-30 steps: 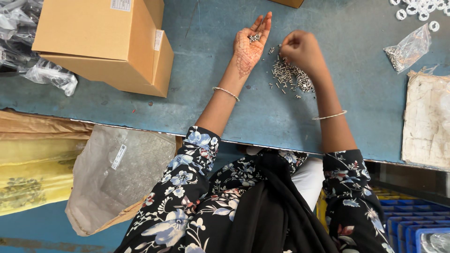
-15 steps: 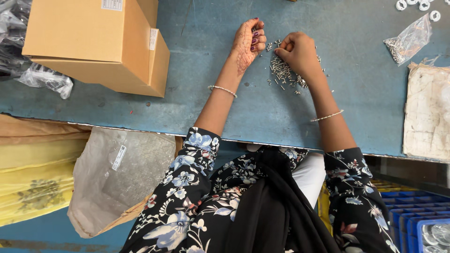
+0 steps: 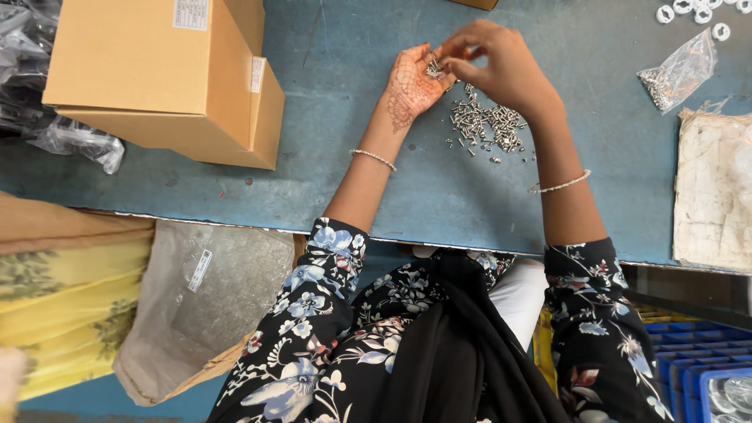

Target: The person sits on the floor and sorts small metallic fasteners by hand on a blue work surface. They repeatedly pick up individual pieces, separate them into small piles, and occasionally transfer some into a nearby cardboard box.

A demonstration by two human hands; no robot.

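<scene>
My left hand (image 3: 411,82) lies palm up over the blue table (image 3: 345,180), cupping several small silver screws in its palm. My right hand (image 3: 501,66) hovers just right of it, fingers pinched at the left palm's screws. Below both hands a loose pile of small screws (image 3: 486,125) is scattered on the table. A thin bracelet circles each wrist.
A stack of cardboard boxes (image 3: 164,78) stands at the left. A clear bag of small metal parts (image 3: 677,74) and white rings (image 3: 697,12) lie at the top right. A worn white sheet (image 3: 713,196) sits at the right edge. A plastic-lined sack (image 3: 211,298) hangs below the table.
Both hands have lifted off the screw pile and come together above it. The left hand has opened palm up with screws in it, and the right fingers now pinch at that palm.
</scene>
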